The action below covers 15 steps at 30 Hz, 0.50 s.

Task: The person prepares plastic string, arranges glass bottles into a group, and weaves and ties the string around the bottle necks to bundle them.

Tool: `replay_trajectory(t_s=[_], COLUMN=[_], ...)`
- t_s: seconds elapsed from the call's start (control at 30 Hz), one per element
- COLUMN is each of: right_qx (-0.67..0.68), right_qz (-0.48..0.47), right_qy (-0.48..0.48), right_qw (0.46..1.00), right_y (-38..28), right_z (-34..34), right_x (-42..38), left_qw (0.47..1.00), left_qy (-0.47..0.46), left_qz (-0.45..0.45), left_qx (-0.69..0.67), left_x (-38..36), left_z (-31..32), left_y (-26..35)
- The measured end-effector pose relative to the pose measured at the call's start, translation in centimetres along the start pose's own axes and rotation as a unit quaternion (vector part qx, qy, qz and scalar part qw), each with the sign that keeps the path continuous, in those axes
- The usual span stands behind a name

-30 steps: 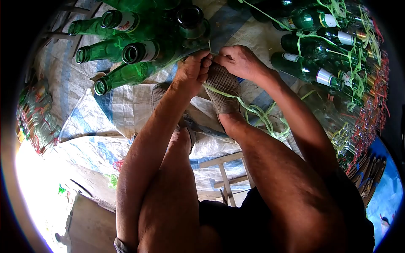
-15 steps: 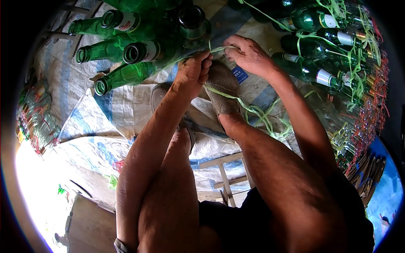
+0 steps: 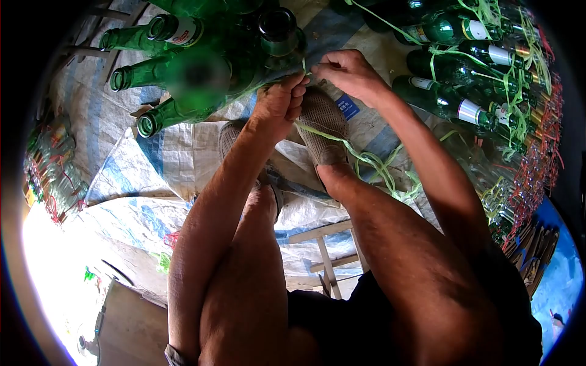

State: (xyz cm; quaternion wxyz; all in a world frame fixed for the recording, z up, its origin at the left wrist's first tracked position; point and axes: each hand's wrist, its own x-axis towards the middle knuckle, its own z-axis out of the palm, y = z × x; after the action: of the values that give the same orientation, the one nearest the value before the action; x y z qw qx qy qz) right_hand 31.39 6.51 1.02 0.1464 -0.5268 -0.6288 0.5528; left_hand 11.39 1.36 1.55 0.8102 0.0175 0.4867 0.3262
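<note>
My left hand is closed on light green plastic twine, right beside a cluster of green glass bottles. From that fist one strand runs left along the bottles and a tail hangs over my right shoe. My right hand pinches the twine close to my left fingertips, with only a small gap between the hands. A dark-mouthed bottle stands upright just above them. Another bottle's mouth in the cluster is blurred.
Tied bundles of green bottles lie at the right, wrapped in twine. A white and blue woven sheet covers the floor. My shoes rest on it between the bottles. Clear bottles with red ties lie at the far left.
My right hand has moved left, up against my left hand, shortening the twine that showed between them. My left hand and the bottles stay in place.
</note>
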Motion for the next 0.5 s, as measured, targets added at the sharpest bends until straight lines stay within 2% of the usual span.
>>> replay_trajectory(t_s=[0.03, 0.13, 0.23, 0.37, 0.5], right_qx=[-0.039, -0.084, -0.196, -0.203, -0.206], right_qz=[-0.038, -0.060, -0.117, -0.140, -0.110], right_qy=[0.008, 0.085, 0.110, 0.121, 0.108], right_qw=[0.998, 0.991, 0.967, 0.962, 0.966], right_y=[0.1, 0.3, 0.1, -0.1, -0.4], right_z=[0.0, 0.4, 0.0, -0.2, -0.3], right_x=[0.5, 1.8, 3.3, 4.0, 4.3], left_qw=[1.000, 1.000, 1.000, 0.999, 0.999], left_qy=[-0.007, -0.015, -0.007, 0.018, 0.020], left_qz=[0.001, 0.006, 0.029, 0.029, 0.040], left_qx=[-0.004, -0.014, -0.009, -0.016, -0.018], left_x=[0.0, 0.1, 0.1, 0.0, -0.1], left_z=[0.0, -0.1, -0.5, -0.9, -1.0], left_y=[0.0, 0.1, 0.3, 0.4, 0.2])
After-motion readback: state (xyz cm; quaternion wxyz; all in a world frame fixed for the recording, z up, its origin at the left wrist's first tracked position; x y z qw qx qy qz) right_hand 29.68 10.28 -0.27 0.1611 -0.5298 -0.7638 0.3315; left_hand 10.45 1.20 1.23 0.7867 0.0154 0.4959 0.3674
